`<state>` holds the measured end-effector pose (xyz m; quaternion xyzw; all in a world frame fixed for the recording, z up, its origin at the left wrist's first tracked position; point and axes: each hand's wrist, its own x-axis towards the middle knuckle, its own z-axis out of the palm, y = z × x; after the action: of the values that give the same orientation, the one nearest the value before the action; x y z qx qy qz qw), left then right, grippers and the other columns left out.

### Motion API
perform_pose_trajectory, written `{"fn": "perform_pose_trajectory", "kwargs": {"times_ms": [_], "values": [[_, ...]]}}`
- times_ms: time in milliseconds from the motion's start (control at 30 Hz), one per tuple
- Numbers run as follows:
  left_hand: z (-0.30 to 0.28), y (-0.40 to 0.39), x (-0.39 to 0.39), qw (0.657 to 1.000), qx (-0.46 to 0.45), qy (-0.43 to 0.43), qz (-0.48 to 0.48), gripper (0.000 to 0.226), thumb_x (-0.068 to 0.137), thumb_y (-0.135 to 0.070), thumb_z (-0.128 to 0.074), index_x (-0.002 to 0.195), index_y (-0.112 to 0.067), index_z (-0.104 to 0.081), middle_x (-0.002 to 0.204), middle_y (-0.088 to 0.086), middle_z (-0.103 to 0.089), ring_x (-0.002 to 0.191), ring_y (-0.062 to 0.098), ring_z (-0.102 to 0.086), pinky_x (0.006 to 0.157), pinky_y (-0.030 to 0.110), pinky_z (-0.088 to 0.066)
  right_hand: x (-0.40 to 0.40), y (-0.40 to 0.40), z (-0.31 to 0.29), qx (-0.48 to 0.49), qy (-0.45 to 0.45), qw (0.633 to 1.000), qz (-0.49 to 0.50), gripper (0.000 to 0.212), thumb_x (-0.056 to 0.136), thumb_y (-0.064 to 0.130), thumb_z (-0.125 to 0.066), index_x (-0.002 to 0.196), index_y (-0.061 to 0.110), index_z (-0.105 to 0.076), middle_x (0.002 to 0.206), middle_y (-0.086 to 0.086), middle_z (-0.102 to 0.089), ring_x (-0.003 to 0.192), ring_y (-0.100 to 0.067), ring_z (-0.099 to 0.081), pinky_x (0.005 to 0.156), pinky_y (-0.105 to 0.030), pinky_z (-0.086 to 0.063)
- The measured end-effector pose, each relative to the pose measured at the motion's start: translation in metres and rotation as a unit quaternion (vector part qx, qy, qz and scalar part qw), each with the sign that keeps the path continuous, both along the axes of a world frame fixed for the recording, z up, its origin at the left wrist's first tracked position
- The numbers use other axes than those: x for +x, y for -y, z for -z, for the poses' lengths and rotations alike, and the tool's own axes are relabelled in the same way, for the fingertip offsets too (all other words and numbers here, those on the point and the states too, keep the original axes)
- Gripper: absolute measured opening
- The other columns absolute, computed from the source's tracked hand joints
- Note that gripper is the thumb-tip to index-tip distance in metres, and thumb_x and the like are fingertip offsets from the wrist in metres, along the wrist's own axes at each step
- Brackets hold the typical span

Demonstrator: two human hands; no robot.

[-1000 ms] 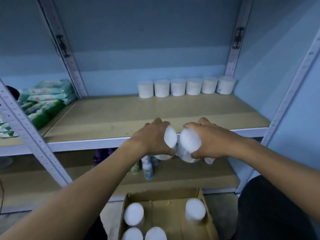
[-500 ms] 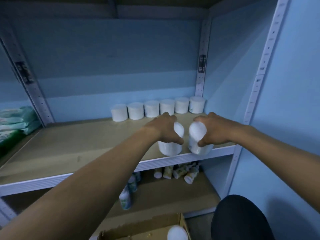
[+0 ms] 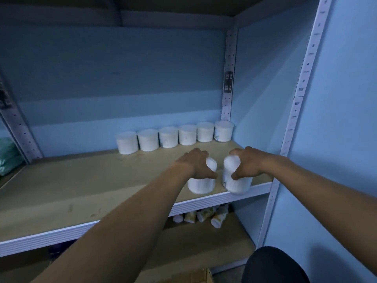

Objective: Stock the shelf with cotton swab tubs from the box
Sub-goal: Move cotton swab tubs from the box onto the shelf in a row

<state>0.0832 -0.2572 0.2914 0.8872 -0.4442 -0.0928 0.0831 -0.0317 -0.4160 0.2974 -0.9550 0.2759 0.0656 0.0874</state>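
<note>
My left hand (image 3: 196,166) grips a white cotton swab tub (image 3: 202,183) from above, and the tub stands on the wooden shelf (image 3: 91,186) near its front edge. Beside it my right hand (image 3: 247,165) grips a second white tub (image 3: 236,182), which sits at the shelf's front right with its base at the edge. Several more tubs (image 3: 176,136) stand in a row along the back wall. Only a corner of the cardboard box (image 3: 201,276) shows at the bottom.
A grey perforated upright (image 3: 299,90) frames the shelf on the right, another (image 3: 229,78) stands in the back corner. Small bottles (image 3: 204,216) lie on the lower shelf. Green packs (image 3: 8,158) sit at the far left. The shelf's left half is bare wood.
Both hands carried the tubs up from above the box and onto the shelf. My view has risen and turned right, so the box has almost left the frame.
</note>
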Motion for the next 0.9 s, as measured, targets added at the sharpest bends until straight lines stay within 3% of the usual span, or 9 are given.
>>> {"fn": "perform_pose_trajectory", "kwargs": {"times_ms": [133, 267, 433, 667, 900], "values": [[-0.004, 0.002, 0.002, 0.999, -0.007, 0.029, 0.014, 0.080, 0.078, -0.052, -0.075, 0.147, -0.028, -0.042, 0.146, 0.003, -0.042, 0.131, 0.028, -0.047, 0.103, 0.044, -0.045, 0.004, 0.004, 0.002, -0.020, 0.019, 1.000, -0.012, 0.091, 0.079, 0.046, -0.075, 0.155, 0.031, -0.027, 0.144, -0.009, -0.042, 0.125, -0.028, -0.051, 0.092, -0.033, -0.047], [-0.007, 0.008, 0.004, 0.997, 0.048, 0.051, 0.037, 0.091, 0.073, -0.044, -0.084, 0.150, -0.030, -0.039, 0.150, 0.001, -0.042, 0.133, 0.025, -0.046, 0.104, 0.043, -0.046, 0.010, -0.001, 0.010, -0.056, 0.005, 0.997, -0.044, 0.099, 0.075, 0.045, -0.081, 0.155, 0.037, -0.024, 0.148, -0.005, -0.040, 0.131, -0.028, -0.048, 0.096, -0.036, -0.047], [-0.001, 0.019, 0.011, 0.998, 0.014, 0.058, 0.031, 0.085, 0.074, -0.037, -0.084, 0.149, -0.031, -0.043, 0.148, 0.000, -0.046, 0.132, 0.022, -0.049, 0.103, 0.040, -0.047, 0.020, 0.008, 0.018, -0.092, 0.002, 0.995, -0.049, 0.091, 0.078, 0.030, -0.080, 0.153, 0.038, -0.028, 0.144, -0.005, -0.045, 0.129, -0.027, -0.050, 0.090, -0.033, -0.044], [0.006, 0.045, 0.029, 0.999, -0.012, 0.049, 0.017, 0.083, 0.075, -0.040, -0.084, 0.147, -0.030, -0.046, 0.145, 0.001, -0.050, 0.129, 0.022, -0.051, 0.102, 0.040, -0.048, 0.042, 0.031, 0.020, -0.092, 0.010, 0.995, -0.029, 0.094, 0.077, 0.027, -0.082, 0.154, 0.029, -0.029, 0.150, -0.007, -0.044, 0.134, -0.028, -0.046, 0.097, -0.037, -0.044], [0.012, 0.076, 0.051, 0.998, -0.031, 0.059, -0.007, 0.069, 0.075, -0.040, -0.083, 0.137, -0.026, -0.056, 0.135, 0.005, -0.055, 0.120, 0.024, -0.057, 0.095, 0.037, -0.051, 0.070, 0.052, 0.019, -0.094, 0.016, 0.995, -0.024, 0.081, 0.076, 0.023, -0.084, 0.146, 0.020, -0.043, 0.142, -0.010, -0.050, 0.126, -0.029, -0.054, 0.093, -0.038, -0.049]]}}
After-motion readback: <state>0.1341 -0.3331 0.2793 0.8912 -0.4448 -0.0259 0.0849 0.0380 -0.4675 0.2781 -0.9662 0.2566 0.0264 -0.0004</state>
